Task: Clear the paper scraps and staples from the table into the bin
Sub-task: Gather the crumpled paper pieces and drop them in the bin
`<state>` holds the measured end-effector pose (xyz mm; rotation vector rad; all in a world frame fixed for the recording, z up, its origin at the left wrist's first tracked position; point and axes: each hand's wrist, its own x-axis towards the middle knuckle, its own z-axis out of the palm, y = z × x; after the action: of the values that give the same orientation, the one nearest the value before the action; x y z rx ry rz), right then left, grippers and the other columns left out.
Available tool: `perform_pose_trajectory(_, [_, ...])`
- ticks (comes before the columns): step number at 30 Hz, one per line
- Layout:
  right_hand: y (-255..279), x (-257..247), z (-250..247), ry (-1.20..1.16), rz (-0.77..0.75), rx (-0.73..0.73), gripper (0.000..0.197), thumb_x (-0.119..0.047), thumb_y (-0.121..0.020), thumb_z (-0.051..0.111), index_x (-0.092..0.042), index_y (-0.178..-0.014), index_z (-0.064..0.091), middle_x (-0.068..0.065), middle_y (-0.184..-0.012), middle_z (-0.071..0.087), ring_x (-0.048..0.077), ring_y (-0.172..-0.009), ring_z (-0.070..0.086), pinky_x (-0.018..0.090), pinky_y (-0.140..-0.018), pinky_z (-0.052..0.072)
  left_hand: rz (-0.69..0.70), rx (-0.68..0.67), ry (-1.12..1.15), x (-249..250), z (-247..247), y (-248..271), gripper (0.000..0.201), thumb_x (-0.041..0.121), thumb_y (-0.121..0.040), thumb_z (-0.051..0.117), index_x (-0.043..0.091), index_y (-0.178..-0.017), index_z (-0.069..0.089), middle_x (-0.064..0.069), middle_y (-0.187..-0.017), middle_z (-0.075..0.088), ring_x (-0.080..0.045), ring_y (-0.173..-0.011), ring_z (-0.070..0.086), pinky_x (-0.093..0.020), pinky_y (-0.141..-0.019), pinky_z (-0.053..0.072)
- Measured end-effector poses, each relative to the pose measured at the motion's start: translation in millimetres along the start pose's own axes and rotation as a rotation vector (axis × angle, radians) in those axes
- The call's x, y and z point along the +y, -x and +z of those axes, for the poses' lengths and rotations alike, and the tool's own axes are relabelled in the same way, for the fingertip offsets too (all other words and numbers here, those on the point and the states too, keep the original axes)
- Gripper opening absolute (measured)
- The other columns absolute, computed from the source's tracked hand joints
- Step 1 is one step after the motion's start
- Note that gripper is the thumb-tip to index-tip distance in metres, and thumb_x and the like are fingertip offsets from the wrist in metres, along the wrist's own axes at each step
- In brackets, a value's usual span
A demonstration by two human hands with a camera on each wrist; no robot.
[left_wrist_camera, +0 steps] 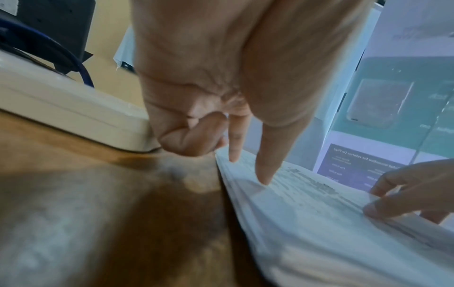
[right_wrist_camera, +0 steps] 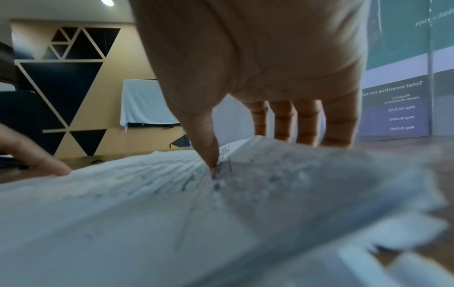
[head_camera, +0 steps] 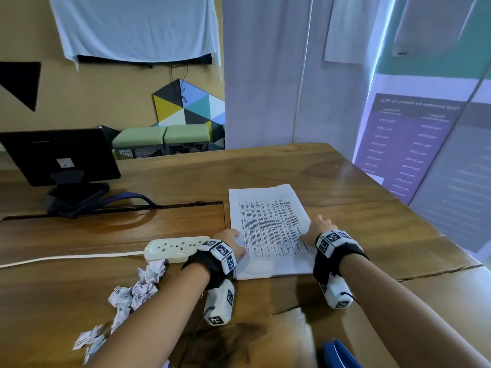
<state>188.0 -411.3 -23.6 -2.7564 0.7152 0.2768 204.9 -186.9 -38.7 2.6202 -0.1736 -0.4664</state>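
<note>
Both hands on the stack of printed sheets, mid-desk. Left hand at the stack's left edge: two straight fingers press down on the top sheet, the others curl at the edge beside the power strip. Right hand at the right edge: thumb tip pressed on top, the four fingers reaching down over the far edge. It reads as a clamp on the edge, but whether the fingers are under the sheets I cannot tell.

Step, as I judge it: squaring or shifting the stack out of the way. Clearing proper is not yet started.

The scraps, crumpled printed paper, lie in a loose trail on the desk at my left, from just beside the power strip back along my left forearm toward the near edge. Nothing touches them. No staples that I can make out; too small or hidden. Bin not in view. The blue thing at the near edge is unidentifiable.

Next move needs:
- let go of the stack, free the left hand
- gather the scraps into one bunch; they are light and springy, so a full-hand squeeze
- find the bin first
- check under the stack and along the strip for staples
</note>
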Motion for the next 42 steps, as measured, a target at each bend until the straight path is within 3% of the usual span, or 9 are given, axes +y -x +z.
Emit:
perform_pose_trajectory(7, [28, -4, -35, 0.029, -0.098, 0.017, 0.067, -0.042, -0.080, 0.061, -0.010, -0.134, 0.038, 0.018, -0.140, 0.040, 0.035, -0.123, 0.045, 0.042, -0.095, 0.041, 0.141, 0.003, -0.006, -1, -48, 54, 0.030, 0.026, -0.088, 0.060, 0.014, -0.115, 0.065, -0.001, -0.118, 0.062, -0.017, -0.093, 0.061, -0.021, -0.068, 0.041])
perform_pose_trajectory(13, [110, -9, -45, 0.014, -0.457, -0.087, 0.037, -0.037, -0.083, 0.065, -0.017, -0.114, 0.059, -0.002, -0.093, 0.053, 0.021, -0.087, 0.052, 0.032, -0.082, 0.046, 0.215, -0.021, -0.085, -39, -76, 135, 0.024, 0.031, -0.087, 0.062, 0.023, -0.109, 0.067, 0.005, -0.105, 0.057, -0.012, -0.094, 0.052, -0.024, -0.086, 0.042])
perform_pose_trajectory(18, [201, -15, -18, 0.126, -0.654, -0.231, 0.034, -0.034, -0.084, 0.065, -0.017, -0.113, 0.057, -0.004, -0.092, 0.057, 0.016, -0.079, 0.056, 0.011, -0.061, 0.046, 0.120, -0.028, -0.209, -95, -80, 201, 0.030, 0.032, -0.086, 0.062, 0.022, -0.114, 0.063, -0.001, -0.103, 0.057, -0.011, -0.082, 0.047, -0.022, -0.070, 0.036])
perform_pose_trajectory(21, [241, -19, 11, 0.181, -0.718, -0.331, 0.046, -0.039, -0.083, 0.065, -0.015, -0.121, 0.055, -0.007, -0.086, 0.061, 0.010, -0.066, 0.056, 0.015, -0.061, 0.051, 0.056, 0.013, -0.218, -120, -81, 231, 0.037, 0.034, -0.087, 0.061, 0.018, -0.119, 0.054, -0.002, -0.101, 0.055, -0.013, -0.079, 0.045, -0.014, -0.053, 0.031])
perform_pose_trajectory(24, [263, -23, 43, 0.128, -0.735, -0.419, 0.074, -0.042, -0.074, 0.074, -0.022, -0.136, 0.039, -0.001, -0.125, 0.055, 0.011, -0.088, 0.057, 0.013, -0.059, 0.052, -0.034, 0.023, -0.216, -140, -75, 255, 0.052, 0.044, -0.087, 0.058, 0.019, -0.130, 0.043, -0.003, -0.123, 0.053, -0.024, -0.119, 0.044, -0.018, -0.079, 0.038])
perform_pose_trajectory(27, [283, -29, 68, 0.125, -0.767, -0.425, 0.101, -0.054, -0.060, 0.079, -0.034, -0.140, 0.022, 0.000, -0.136, 0.042, 0.018, -0.105, 0.052, 0.030, -0.084, 0.054, -0.155, 0.012, -0.256, -162, -65, 272, 0.083, 0.064, -0.079, 0.055, 0.030, -0.147, 0.020, -0.013, -0.150, 0.026, -0.034, -0.140, 0.023, -0.040, -0.111, 0.027])
perform_pose_trajectory(34, [319, -57, 89, 0.253, -0.735, -0.367, 0.110, -0.060, -0.059, 0.076, -0.046, -0.141, 0.005, 0.005, -0.140, 0.029, 0.032, -0.115, 0.053, 0.043, -0.090, 0.052, -0.143, -0.102, -0.203, -175, -37, 297, 0.134, 0.095, -0.028, 0.045, 0.046, -0.144, -0.002, -0.011, -0.143, 0.018, -0.031, -0.129, 0.037, -0.039, -0.101, 0.040])
perform_pose_trajectory(39, [317, -67, 92, 0.154, -0.742, -0.384, 0.072, -0.047, -0.072, 0.073, -0.041, -0.130, 0.030, 0.005, -0.125, 0.030, 0.029, -0.091, 0.060, 0.032, -0.059, 0.059, -0.099, -0.066, -0.204, -166, -23, 295, 0.115, 0.086, -0.049, 0.057, 0.048, -0.142, 0.001, -0.008, -0.144, 0.019, -0.032, -0.131, 0.033, -0.044, -0.103, 0.040])
perform_pose_trajectory(42, [316, -68, 93, 0.132, -0.748, -0.357, 0.056, -0.041, -0.078, 0.068, -0.035, -0.125, 0.038, 0.006, -0.120, 0.032, 0.029, -0.094, 0.058, 0.033, -0.067, 0.058, -0.063, -0.045, -0.269, -160, -19, 293, 0.107, 0.090, -0.049, 0.052, 0.053, -0.138, 0.007, -0.010, -0.141, 0.023, -0.035, -0.126, 0.037, -0.049, -0.100, 0.043])
